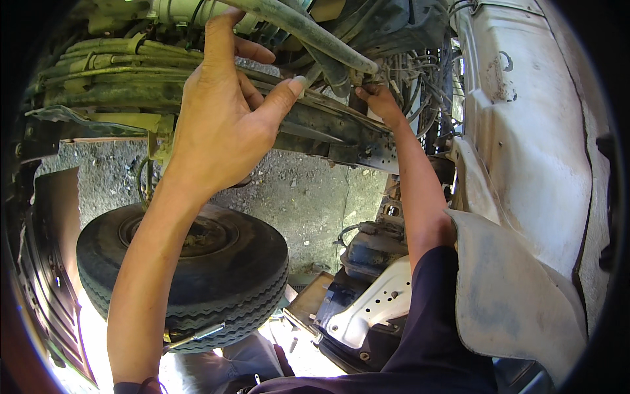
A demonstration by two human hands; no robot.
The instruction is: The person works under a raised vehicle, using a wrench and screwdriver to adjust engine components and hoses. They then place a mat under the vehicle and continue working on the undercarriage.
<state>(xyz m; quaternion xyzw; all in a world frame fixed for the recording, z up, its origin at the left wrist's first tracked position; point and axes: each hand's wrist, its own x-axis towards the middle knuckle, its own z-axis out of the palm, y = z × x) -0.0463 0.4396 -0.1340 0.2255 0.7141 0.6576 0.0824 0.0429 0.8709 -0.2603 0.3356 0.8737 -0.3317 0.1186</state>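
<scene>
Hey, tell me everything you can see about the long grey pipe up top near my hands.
The pipe is a long, round, dull greenish-grey tube that may be metal, with a dusty-looking surface. It slants from the picture's top edge down to the right, its lower end just above your right hand. A darker tube shows below it. Your left hand is near its upper part; contact is unclear.

Left hand (224, 117) raised, thumb (283, 102) spread from fingers (220, 43) — right hand (379, 104) farther forward, fingers bent.

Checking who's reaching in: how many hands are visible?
2: the left hand, in front of bundled lines, and the right hand, near the grey pipe. Others may be hidden.
</scene>
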